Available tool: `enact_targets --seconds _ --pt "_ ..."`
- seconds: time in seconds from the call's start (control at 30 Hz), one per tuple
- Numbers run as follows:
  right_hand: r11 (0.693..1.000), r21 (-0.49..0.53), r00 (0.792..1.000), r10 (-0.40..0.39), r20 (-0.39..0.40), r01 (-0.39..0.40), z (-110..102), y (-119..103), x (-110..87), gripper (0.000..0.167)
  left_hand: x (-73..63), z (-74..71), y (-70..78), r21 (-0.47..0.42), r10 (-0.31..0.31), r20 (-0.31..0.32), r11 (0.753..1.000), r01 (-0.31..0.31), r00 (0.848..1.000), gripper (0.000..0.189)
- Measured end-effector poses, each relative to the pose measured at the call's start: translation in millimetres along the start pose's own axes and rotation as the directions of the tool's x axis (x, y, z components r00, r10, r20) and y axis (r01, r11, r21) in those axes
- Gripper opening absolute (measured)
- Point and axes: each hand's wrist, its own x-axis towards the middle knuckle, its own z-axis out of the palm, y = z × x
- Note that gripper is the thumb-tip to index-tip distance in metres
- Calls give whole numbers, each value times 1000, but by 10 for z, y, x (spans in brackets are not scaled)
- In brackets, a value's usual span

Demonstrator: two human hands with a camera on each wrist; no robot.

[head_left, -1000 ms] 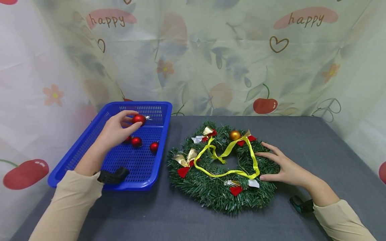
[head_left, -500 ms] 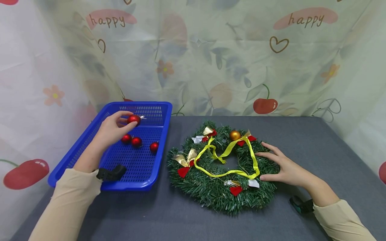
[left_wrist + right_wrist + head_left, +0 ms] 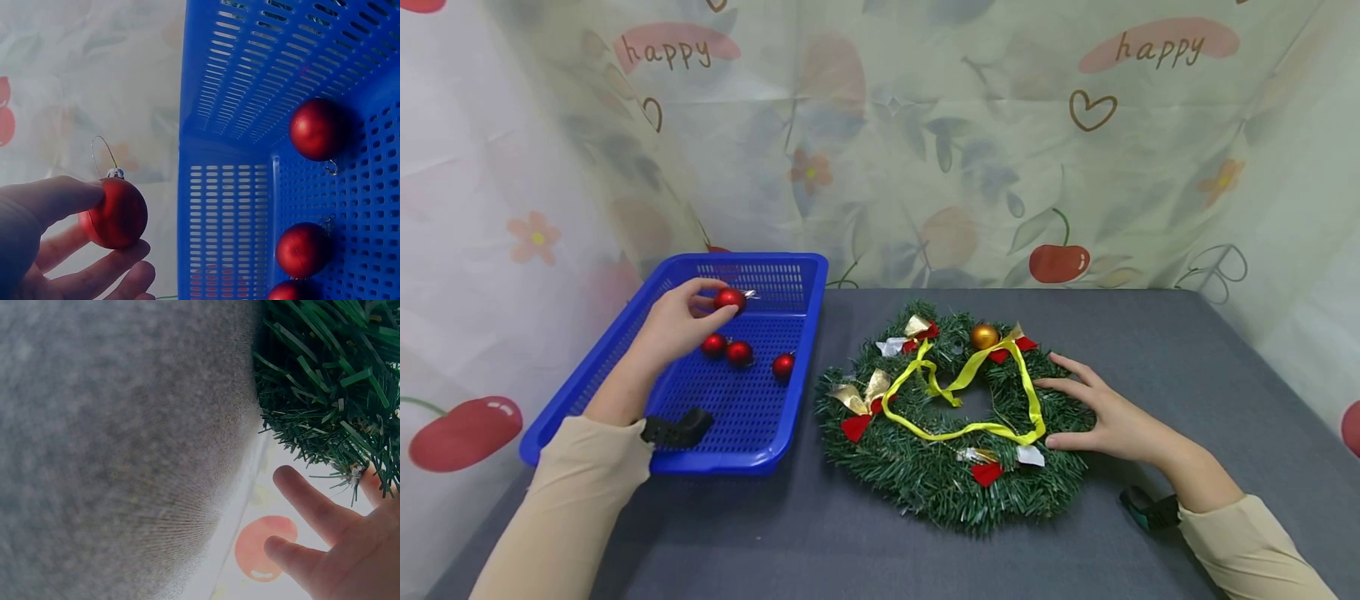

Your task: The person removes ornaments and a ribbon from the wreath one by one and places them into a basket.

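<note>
My left hand [image 3: 679, 327] pinches a red Christmas ball [image 3: 730, 300] over the blue basket [image 3: 765, 457]. In the left wrist view the thumb lies on the ball's upper side and fingers support it from below; a thin silver loop rises from its cap [image 3: 115, 172]. Several more red balls, such as one ball [image 3: 783, 367], lie on the basket floor. A green wreath [image 3: 958, 500] lies flat on the table, trimmed with bows, a gold ball [image 3: 985, 337] and a yellow ribbon [image 3: 973, 430]. My right hand [image 3: 1108, 417] rests at the wreath's right edge, fingers spread and mostly straight.
The basket stands left of the wreath on a dark grey table [image 3: 1157, 358], with a narrow strip of tabletop between them. A printed cloth [image 3: 880, 150] hangs behind the table and along both sides. Each wrist carries a black strapped device.
My left hand has shifted slightly left with the red ball, uncovering another ball on the basket floor. The right hand and the wreath have stayed in place.
</note>
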Motion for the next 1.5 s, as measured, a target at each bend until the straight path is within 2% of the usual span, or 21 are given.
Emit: enact_targets --seconds 0.97,1.2,1.5 --pt "1000 5 1000 -4 3 4 -4 -5 0 65 3 19 -15 50 -13 -1 999 13 1000 47" --pt "1000 9 1000 -2 5 1 -2 -12 -2 65 -6 32 -3 49 -39 28 998 37 999 49" --pt "1000 0 1000 -3 -4 3 5 -3 -1 66 -12 39 -16 76 -27 38 997 24 999 48"
